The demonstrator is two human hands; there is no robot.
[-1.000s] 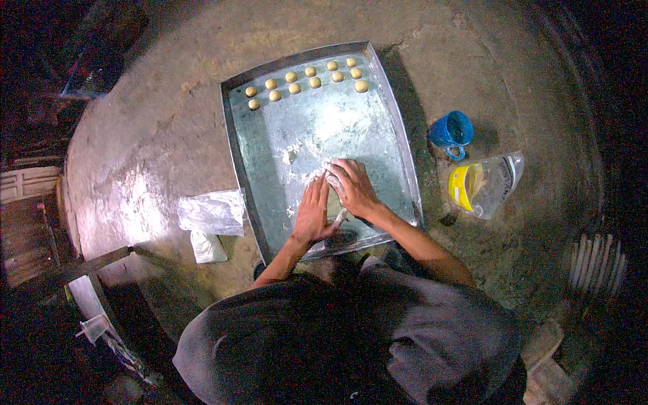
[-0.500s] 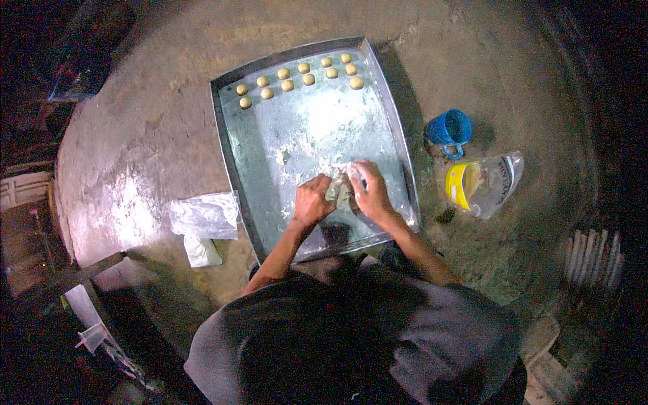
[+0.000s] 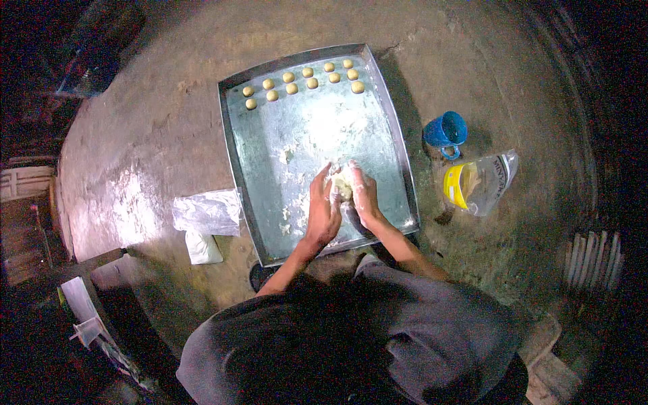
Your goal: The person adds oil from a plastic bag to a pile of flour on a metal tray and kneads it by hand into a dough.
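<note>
A pale lump of dough (image 3: 343,185) is cupped between my two hands over the near half of a shallow metal tray (image 3: 270,172). My left hand (image 3: 325,210) presses on its left side, fingers pointing away from me. From the right, my right hand (image 3: 365,196) closes around it, with white flour on the fingers. The palms hide part of the lump. Flour and dough crumbs are scattered on the tray's metal floor. Several small round dough balls (image 3: 291,88) sit in two rows along the tray's far side.
Right of the tray, a blue mug (image 3: 445,132) stands on the concrete floor beside a clear plastic bag with a yellow band (image 3: 476,183). To the left lie a flattened, flour-dusted plastic bag (image 3: 208,212) and a small white bag (image 3: 202,248). The tray has raised walls.
My left hand has turned from a knuckles-down press to an upright cupping pose. Both hands have come together around the dough. The view has shifted slightly.
</note>
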